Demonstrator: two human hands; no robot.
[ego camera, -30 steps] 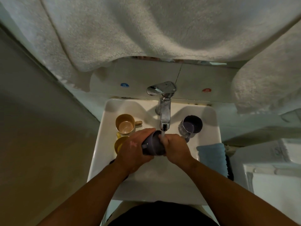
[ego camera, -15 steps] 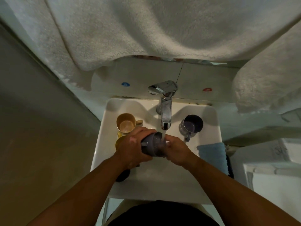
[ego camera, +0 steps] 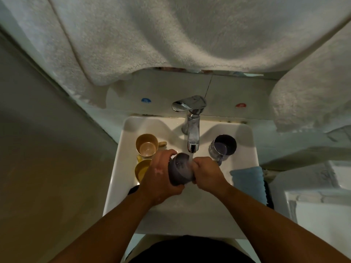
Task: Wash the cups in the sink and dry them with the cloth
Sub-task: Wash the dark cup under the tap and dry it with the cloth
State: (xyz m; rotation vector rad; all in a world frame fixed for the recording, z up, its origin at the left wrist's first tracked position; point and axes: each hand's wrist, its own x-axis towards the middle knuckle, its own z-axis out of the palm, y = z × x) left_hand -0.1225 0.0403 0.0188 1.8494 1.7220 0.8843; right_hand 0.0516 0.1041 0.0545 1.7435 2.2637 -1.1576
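A grey-purple cup (ego camera: 179, 170) is held over the white sink (ego camera: 245, 133), tilted under the running chrome tap (ego camera: 192, 130). My left hand (ego camera: 158, 178) grips its left side and bottom. My right hand (ego camera: 206, 174) grips its right side, fingers curled at the rim where the water falls. A second purple cup (ego camera: 224, 145) stands upright on the right ledge. Two yellow cups sit on the left ledge: one upright (ego camera: 146, 144), the other (ego camera: 141, 169) partly hidden behind my left hand. A blue cloth (ego camera: 248, 180) lies on the sink's right edge.
White towels (ego camera: 171, 35) hang above the sink and at the right (ego camera: 313, 95). A wall (ego camera: 47, 149) closes the left side. A white fixture (ego camera: 319, 215) stands at the lower right. A dark object (ego camera: 133, 189) peeks out beside my left wrist.
The cup has turned in my hands under the stream, its opening now facing more upward toward the tap. Both hands stay on it.
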